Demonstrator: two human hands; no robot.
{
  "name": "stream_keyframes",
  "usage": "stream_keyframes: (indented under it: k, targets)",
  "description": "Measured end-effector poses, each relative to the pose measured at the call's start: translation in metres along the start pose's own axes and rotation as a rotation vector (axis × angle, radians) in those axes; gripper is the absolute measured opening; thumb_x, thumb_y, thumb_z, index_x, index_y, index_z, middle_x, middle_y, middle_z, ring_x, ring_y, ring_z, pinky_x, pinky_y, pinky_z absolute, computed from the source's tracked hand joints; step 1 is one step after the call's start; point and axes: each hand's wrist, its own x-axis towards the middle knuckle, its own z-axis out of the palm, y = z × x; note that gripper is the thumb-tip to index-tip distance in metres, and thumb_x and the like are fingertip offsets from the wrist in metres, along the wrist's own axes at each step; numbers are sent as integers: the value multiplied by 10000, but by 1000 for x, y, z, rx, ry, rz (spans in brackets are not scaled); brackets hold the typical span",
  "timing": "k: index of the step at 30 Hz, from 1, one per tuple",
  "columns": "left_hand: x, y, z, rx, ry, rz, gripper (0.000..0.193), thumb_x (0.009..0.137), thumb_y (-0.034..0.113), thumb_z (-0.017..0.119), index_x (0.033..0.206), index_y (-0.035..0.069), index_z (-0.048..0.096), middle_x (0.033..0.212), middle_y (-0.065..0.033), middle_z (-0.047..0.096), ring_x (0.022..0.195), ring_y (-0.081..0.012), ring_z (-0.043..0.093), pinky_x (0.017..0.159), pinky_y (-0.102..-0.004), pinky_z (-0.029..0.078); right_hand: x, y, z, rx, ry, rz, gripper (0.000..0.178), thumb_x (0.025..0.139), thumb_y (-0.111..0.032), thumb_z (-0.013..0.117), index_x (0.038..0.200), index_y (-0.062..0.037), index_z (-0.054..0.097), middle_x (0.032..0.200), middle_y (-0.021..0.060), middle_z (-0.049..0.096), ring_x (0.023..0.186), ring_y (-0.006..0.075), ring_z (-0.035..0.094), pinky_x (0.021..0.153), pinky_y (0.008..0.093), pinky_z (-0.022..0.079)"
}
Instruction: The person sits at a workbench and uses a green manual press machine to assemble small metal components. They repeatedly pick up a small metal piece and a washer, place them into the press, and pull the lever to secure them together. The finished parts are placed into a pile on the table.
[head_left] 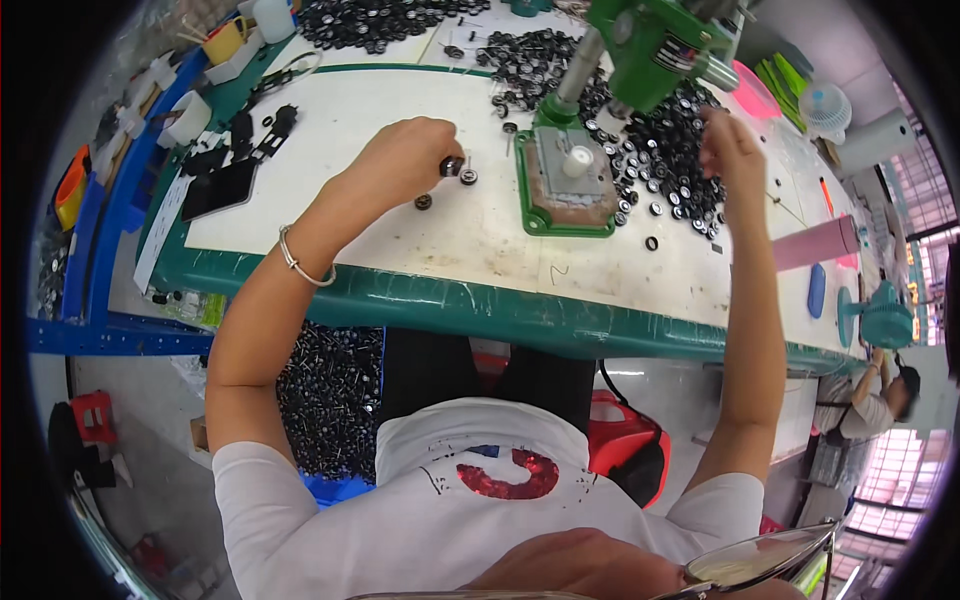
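My left hand (405, 158) is closed over the white tabletop, left of a green hand press (566, 190). Its fingertips pinch a small black wheel (451, 166). Just beside them is another wheel (468, 177) with a thin axle standing up from it, and a loose black wheel (423, 202) lies below. On the press plate stands a white round fixture (577, 160), with the ram above it. My right hand (735, 152) is raised right of the press, over the edge of a heap of black wheels (660, 150). Its fingers are bent and smeared; whether they hold anything is unclear.
More black wheels (375, 22) are heaped at the back. A dark phone (220, 190) and black plastic parts (270, 130) lie left. A pink tumbler (815, 243) and small green fan (878, 315) stand right. Below the table's green edge (450, 305) sits a bin of axle parts (330, 400).
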Motion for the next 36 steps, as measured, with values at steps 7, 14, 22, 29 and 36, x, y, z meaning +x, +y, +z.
stream_keyframes:
  k: [7, 14, 22, 29, 36]
  targets:
    - [3, 15, -14, -169, 210, -53, 194, 755, 14, 643, 926, 81, 705, 795, -102, 610, 718, -277, 611, 649, -380, 475, -52, 50, 16, -267, -171, -141, 196, 855, -123, 661, 1036, -49, 650, 840, 40, 630, 698, 102, 551, 646, 256, 466]
    - [7, 4, 9, 68, -33, -25, 224, 749, -18, 594, 900, 88, 719, 810, -84, 614, 753, -282, 617, 675, -379, 482, -66, 54, 30, -719, -272, -367, 187, 850, -146, 619, 1031, -101, 637, 907, 65, 581, 792, 254, 614, 689, 371, 495]
    - [14, -4, 7, 114, -109, 0, 258, 738, -33, 557, 903, 76, 723, 849, -98, 616, 819, -287, 618, 722, -390, 483, -60, 59, 31, -684, -283, -372, 165, 837, -103, 623, 1000, -85, 634, 883, 72, 571, 751, 260, 587, 685, 377, 468]
    - [21, -1, 9, 7, 81, -28, 182, 771, 2, 608, 918, 37, 709, 833, -104, 645, 758, -269, 622, 680, -359, 482, -45, 54, 39, -366, -227, -269, 165, 840, -101, 642, 996, -49, 632, 878, 62, 599, 763, 167, 590, 700, 303, 475]
    - [38, 37, 27, -753, 365, -91, 137, 789, 53, 727, 908, -7, 694, 787, -13, 633, 656, -74, 495, 600, -232, 412, -31, 15, 84, 195, -332, 96, 250, 843, -151, 671, 1039, 2, 658, 880, 45, 653, 731, 99, 556, 689, 235, 457]
